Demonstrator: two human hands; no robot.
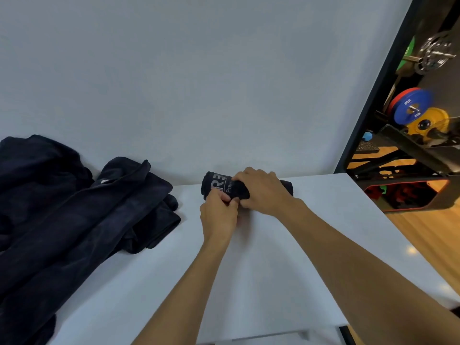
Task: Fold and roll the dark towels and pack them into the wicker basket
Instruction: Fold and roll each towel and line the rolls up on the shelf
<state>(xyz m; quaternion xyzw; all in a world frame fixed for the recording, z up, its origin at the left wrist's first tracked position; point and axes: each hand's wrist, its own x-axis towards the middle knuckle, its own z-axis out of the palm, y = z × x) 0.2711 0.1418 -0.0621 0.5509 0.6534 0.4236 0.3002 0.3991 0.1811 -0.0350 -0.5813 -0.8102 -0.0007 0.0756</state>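
White table (249, 282), rolled towel (216, 186), pale wall (199, 70)

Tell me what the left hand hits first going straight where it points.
The rolled towel: the left hand points away from the person, its fingers pinching the roll's near side. Just behind seems to be the wall, though depth is unclear.

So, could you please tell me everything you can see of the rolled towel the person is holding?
The rolled towel is dark navy or black, soft terry-like cloth, wound into a tight cylinder lying on its side at the far edge of the white table, close to the wall. Pale lettering shows on its left part, partly hidden. The right hand curls over its middle from above; the left hand pinches its near edge.
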